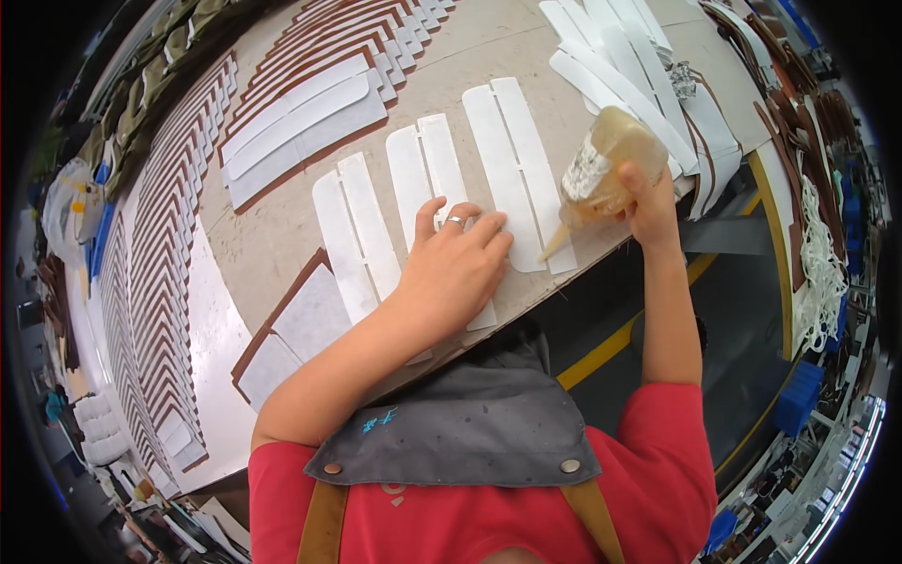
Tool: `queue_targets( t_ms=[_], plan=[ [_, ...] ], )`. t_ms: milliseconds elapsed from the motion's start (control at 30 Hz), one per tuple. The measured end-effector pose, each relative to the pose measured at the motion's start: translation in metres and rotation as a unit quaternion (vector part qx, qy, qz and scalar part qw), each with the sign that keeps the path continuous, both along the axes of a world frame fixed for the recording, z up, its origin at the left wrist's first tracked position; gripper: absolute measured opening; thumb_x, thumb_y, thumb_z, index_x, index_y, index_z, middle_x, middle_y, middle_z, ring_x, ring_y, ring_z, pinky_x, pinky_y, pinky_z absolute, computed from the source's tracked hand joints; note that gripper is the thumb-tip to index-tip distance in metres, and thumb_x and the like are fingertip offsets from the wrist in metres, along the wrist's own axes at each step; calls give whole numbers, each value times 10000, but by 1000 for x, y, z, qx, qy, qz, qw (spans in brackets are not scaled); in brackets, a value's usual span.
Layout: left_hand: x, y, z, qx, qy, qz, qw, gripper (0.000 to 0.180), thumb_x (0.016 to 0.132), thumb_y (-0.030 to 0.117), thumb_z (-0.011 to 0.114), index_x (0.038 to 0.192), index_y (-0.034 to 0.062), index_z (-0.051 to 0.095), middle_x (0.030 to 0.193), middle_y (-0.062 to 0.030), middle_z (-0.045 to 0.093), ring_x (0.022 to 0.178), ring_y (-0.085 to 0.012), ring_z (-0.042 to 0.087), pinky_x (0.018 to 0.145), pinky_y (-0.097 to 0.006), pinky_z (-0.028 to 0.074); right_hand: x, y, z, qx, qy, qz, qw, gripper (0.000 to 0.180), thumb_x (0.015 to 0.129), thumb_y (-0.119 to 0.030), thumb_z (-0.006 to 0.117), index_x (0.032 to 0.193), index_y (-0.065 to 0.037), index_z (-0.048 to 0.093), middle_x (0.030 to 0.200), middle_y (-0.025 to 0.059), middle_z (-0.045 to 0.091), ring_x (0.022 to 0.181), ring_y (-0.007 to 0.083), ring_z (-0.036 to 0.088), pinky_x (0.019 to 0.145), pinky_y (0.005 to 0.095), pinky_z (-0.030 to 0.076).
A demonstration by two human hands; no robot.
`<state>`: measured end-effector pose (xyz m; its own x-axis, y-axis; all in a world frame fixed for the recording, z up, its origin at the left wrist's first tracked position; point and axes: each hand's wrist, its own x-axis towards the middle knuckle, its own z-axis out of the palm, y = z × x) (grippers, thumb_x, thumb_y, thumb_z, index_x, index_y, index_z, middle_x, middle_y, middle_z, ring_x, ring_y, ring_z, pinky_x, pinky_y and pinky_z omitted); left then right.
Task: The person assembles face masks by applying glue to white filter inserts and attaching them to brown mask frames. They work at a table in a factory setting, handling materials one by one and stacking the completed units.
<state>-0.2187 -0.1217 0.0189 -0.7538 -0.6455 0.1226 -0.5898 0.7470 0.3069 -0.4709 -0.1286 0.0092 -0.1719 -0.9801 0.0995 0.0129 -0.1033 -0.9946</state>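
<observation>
My right hand (648,207) grips a cloudy, yellowish squeeze bottle (615,150), tipped so its narrow nozzle points down. The nozzle's tip is at the near end of the rightmost pair of white strips (512,155); whether they touch, I cannot tell. My left hand (456,258), a ring on one finger, lies over the middle pair of white strips (425,155) with its fingers bent and apart, covering part of them. Left of that is another pair of white strips (348,216), partly hidden under my left forearm.
Overlapping rows of brown-edged white pieces (319,122) cover the table's left and far side. Loose white strips (611,56) pile up at the far right. A brown-edged panel (305,315) lies by my left forearm. White cords (819,273) hang at the right, beyond the table edge.
</observation>
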Motion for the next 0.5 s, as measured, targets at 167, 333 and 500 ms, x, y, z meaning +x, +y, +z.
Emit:
queue_targets(
  t_ms=[167,333,500],
  plan=[
    [0,-1,2,3,-8,-5,1000,223,796,154,598,1011,97,578,1148,-32,548,1096,-223,490,1000,-504,232,-4,-12,3,-39,-86,-42,995,531,781,-416,684,1085,-21,499,800,43,578,561,91,556,372,191,386],
    [-3,-1,2,-5,-22,-2,1000,208,799,147,590,1001,94,586,1142,-26,547,1093,-232,494,997,-504,238,-2,-81,19,-162,2,-58,985,514,769,-355,721,1046,8,486,765,59,579,487,101,548,407,194,431],
    [0,0,0,-10,-13,2,1000,198,797,138,585,988,89,595,1143,-26,547,1096,-234,494,999,-500,240,6,-118,13,-156,56,-68,984,373,826,-333,667,958,-7,544,792,83,609,539,125,586,472,212,479]
  ],
)
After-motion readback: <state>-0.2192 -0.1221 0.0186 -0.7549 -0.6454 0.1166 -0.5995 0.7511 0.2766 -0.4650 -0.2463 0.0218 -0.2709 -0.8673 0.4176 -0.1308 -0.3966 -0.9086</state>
